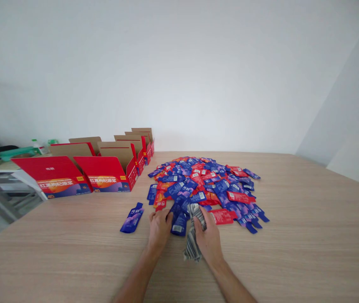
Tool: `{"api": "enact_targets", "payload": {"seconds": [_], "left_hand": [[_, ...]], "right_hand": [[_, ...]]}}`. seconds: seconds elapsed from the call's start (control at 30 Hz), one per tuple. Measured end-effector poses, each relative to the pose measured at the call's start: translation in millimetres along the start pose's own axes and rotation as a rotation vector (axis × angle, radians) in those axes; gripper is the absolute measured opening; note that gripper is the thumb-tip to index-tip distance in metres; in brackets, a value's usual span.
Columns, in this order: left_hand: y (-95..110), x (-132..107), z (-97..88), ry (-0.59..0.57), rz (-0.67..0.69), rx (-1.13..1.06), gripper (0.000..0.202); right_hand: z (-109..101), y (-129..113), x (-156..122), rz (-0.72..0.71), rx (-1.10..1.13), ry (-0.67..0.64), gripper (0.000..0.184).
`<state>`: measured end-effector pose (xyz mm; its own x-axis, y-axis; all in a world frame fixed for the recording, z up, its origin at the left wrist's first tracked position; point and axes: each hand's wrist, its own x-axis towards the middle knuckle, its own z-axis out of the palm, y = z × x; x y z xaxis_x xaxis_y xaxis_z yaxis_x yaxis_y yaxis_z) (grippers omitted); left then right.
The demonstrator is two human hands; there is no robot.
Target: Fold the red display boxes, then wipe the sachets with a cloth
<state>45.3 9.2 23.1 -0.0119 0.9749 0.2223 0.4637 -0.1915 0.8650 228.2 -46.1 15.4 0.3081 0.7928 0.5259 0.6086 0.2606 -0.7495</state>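
Observation:
My right hand is closed around a grey-and-white striped cloth, which hangs down toward the tabletop at the near edge of the pile. To its left, my left hand has its fingers curled together at the edge of a dark blue pouch; the fingertips are partly hidden. Another blue pouch lies between the two hands. Just beyond my right hand is a red pouch. A single blue pouch with a narrow neck lies apart, left of my left hand.
A broad heap of red and blue pouches spreads over the wooden table. Open red cartons with raised flaps stand in rows at the left. Behind them is a side table with a bottle. A white wall borders the back.

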Motion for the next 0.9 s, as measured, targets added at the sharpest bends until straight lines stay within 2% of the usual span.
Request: {"api": "enact_targets", "payload": {"seconds": [0.1,0.27,0.37,0.5,0.7,0.8,0.9], "left_hand": [[5.2,-2.9,3.4,-0.076,-0.077,-0.209,0.029],[24.0,-11.9,11.2,-0.213,-0.102,-0.721,0.037],[29.7,-16.6,9.6,-0.307,-0.079,-0.835,0.038],[27.3,-18.6,5.7,-0.430,-0.076,-0.826,0.041],[21.5,-16.0,2.1,-0.486,-0.131,-0.844,0.040],[16.8,-14.5,2.0,-0.441,-0.243,-0.897,0.039],[12.5,-13.2,2.7,-0.319,-0.370,-0.983,0.037]], "right_hand": [[1.0,-8.2,-6.0,-0.066,0.029,0.023,0.043],[9.8,-16.3,-17.2,-0.304,0.064,-0.166,0.048],[10.9,-13.8,-14.3,-0.340,0.035,-0.172,0.048],[6.2,-9.1,-6.2,-0.314,0.015,-0.100,0.045],[3.1,-12.8,-1.8,-0.208,0.023,-0.079,0.039],[0.6,-11.7,2.5,-0.119,0.075,-0.020,0.036],[-2.7,-8.3,6.5,0.037,0.152,0.001,0.038]]}}
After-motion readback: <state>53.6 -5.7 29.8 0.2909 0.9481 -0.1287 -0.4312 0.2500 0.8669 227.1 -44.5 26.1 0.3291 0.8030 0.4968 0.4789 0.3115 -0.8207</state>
